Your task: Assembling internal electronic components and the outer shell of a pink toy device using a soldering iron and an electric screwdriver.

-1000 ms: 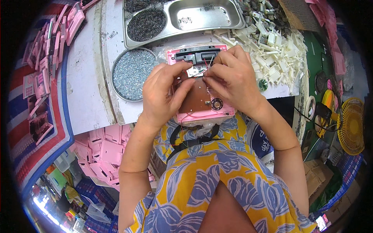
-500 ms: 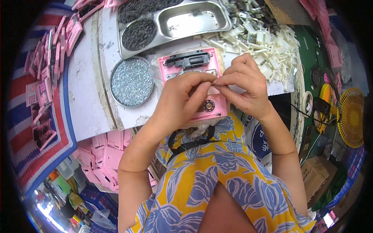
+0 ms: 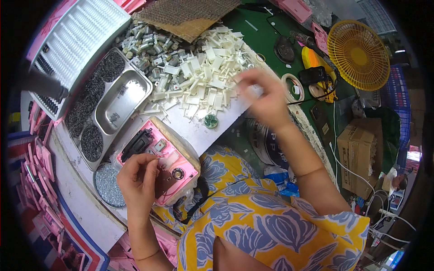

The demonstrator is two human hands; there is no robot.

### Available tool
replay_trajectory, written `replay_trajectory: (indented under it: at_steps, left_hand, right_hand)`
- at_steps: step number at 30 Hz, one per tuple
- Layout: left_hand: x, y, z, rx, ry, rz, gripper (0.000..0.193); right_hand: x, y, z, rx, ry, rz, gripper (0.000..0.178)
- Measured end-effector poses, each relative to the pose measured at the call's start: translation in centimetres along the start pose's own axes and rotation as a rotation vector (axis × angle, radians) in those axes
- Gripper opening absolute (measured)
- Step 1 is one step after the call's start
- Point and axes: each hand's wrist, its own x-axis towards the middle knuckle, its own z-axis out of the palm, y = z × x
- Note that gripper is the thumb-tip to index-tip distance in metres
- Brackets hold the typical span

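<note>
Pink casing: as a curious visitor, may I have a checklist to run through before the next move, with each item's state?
1. Pink casing open side up: ok.
2. Left hand at the casing: ok.
3. Right hand at the casing: not ok, it is off to the right.
4. Pale thing at the right hand identified: cannot tell, blurred.
5. White plastic parts heaped nearby: ok.
6. Round black part fastened: cannot tell.

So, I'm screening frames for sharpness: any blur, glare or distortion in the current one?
Head view: right hand strongly blurred, left hand clearer; same view: pale glare on the steel tray; same view: striped cloth bowed near the picture's edge.
</note>
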Motion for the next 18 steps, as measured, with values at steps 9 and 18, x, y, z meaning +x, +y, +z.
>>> replay_trajectory:
  at_steps: [9,18]
  left_hand:
    - [0.0,-0.5,-0.1,0.193,0.085,0.26,0.012]
    - [-1.0,-1.1,0.4,-0.256,0.091,-0.051,0.009]
  right_hand:
    - [5.0,8.6,-17.1,0.548,0.746,0.314,0.02]
    - [-0.3,6.5,-19.2,0.641,0.818,0.032,0.009]
